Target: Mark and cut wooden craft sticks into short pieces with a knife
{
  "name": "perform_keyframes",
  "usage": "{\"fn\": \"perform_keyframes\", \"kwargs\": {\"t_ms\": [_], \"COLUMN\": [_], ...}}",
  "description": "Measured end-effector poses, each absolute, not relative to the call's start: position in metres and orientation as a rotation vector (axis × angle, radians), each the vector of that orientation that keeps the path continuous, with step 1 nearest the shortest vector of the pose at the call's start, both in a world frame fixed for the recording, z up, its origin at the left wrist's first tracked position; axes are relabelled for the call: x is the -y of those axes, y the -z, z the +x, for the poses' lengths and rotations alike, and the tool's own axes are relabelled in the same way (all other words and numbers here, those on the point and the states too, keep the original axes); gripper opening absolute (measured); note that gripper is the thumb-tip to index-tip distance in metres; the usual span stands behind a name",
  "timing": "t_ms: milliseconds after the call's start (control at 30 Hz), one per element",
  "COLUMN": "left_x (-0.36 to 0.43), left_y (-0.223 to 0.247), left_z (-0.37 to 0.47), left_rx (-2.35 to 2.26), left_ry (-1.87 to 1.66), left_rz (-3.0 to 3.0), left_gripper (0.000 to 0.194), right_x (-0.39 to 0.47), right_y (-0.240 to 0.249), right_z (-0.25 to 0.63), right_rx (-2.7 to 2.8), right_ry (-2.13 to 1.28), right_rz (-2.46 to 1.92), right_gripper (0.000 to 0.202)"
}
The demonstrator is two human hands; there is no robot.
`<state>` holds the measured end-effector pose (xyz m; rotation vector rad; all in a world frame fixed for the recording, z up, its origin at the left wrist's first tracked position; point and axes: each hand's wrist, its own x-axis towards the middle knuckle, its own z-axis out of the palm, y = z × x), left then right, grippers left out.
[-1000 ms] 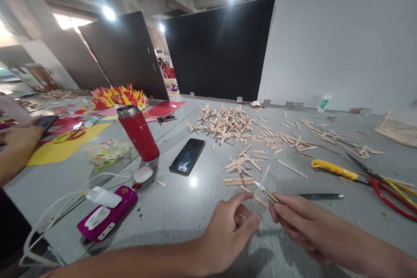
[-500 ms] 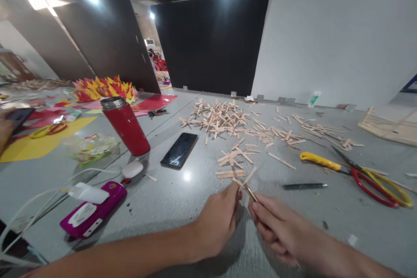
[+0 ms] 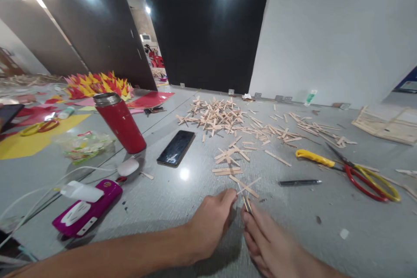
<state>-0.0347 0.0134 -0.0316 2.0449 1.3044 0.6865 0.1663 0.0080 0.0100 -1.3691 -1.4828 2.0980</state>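
My left hand [image 3: 213, 221] is closed, its thumb and fingertips pinching a thin pale wooden stick [image 3: 256, 181] that points up to the right. My right hand [image 3: 270, 236] grips a slim craft knife [image 3: 247, 205] with a dark and gold handle. Its thin blade reaches up to the pinched stick and seems to cross it; whether they touch is unclear. Just beyond the fingertips, a flat craft stick [image 3: 249, 189] lies slanted on the grey table [image 3: 182, 208]. Two more craft sticks [image 3: 226, 171] lie side by side behind it, below a small cluster [image 3: 231, 155].
A large heap of craft sticks [image 3: 216, 113] spreads farther back. Right are a black pen [image 3: 300, 182], a yellow-handled cutter [image 3: 314, 157] and scissors [image 3: 368, 182]. Left are a phone [image 3: 176, 148], red flask [image 3: 120, 121] and purple power strip [image 3: 87, 208] with cables.
The view has shifted slightly. My right hand and the knife have drawn down and toward me. The pinched stick now points lower to the right, and the flat stick beyond it shows more fully.
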Motion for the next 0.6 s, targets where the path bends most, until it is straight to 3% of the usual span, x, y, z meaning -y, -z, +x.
{"fn": "perform_keyframes", "kwargs": {"t_ms": [167, 367, 600], "left_x": [-0.012, -0.010, -0.013], "left_y": [0.034, 0.033, 0.038], "left_z": [-0.036, -0.034, -0.030], "left_rx": [-1.244, -1.287, -1.311], "left_ry": [-0.665, -0.688, -0.714], "left_rz": [2.058, 2.010, 1.924], "left_gripper": [0.033, 0.026, 0.022], "right_x": [-0.035, -0.010, -0.032], "right_y": [-0.050, -0.026, -0.036], "right_z": [0.184, 0.155, 0.174], "right_rx": [1.520, 1.363, 1.438], "right_ry": [-2.511, -2.176, -2.420], "right_rz": [-1.507, -1.478, -1.455], "right_gripper": [0.035, 0.033, 0.029]}}
